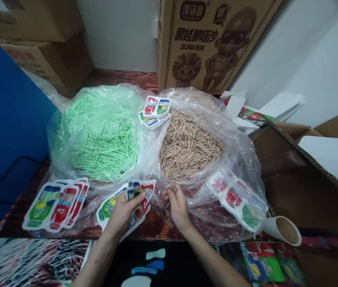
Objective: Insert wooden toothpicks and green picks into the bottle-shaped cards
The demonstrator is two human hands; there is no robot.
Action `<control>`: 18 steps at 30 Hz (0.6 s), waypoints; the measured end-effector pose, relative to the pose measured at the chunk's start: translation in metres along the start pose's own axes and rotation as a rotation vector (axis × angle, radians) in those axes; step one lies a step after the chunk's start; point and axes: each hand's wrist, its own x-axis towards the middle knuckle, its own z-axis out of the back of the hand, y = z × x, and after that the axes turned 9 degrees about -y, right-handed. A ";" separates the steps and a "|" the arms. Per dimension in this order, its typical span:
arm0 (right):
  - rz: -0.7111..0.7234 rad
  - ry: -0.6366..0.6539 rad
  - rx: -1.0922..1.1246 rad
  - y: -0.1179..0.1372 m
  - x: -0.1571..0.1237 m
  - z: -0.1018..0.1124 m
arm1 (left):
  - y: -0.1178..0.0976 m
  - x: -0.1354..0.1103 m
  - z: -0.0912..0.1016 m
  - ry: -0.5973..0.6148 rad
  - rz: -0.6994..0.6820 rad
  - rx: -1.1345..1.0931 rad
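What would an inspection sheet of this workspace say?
Surface: dark reddish wood-look table.
Job's things: green sticks and brown sticks in clear plastic; printed pieces in several stacks.
Clutter: white cup, right; open carton beyond it.
Grippers: none, bare hands; left hand grips printed pieces, right hand pinches brown sticks.
Cables: no certain one; thin black loop, left, unclear.
Surroundings: cardboard boxes behind, blue panel left.

gap between hands (178, 205), plastic bags (148, 159) beyond, cup (276, 229) at right
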 end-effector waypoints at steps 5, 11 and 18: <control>-0.260 -0.078 0.392 0.013 0.020 -0.008 | 0.004 -0.003 -0.006 0.171 0.034 0.103; -0.486 0.062 0.652 0.042 0.026 -0.009 | 0.026 -0.007 -0.019 0.304 0.091 0.069; -0.416 0.154 0.634 0.060 0.012 -0.017 | 0.032 -0.007 -0.029 0.299 0.039 -0.012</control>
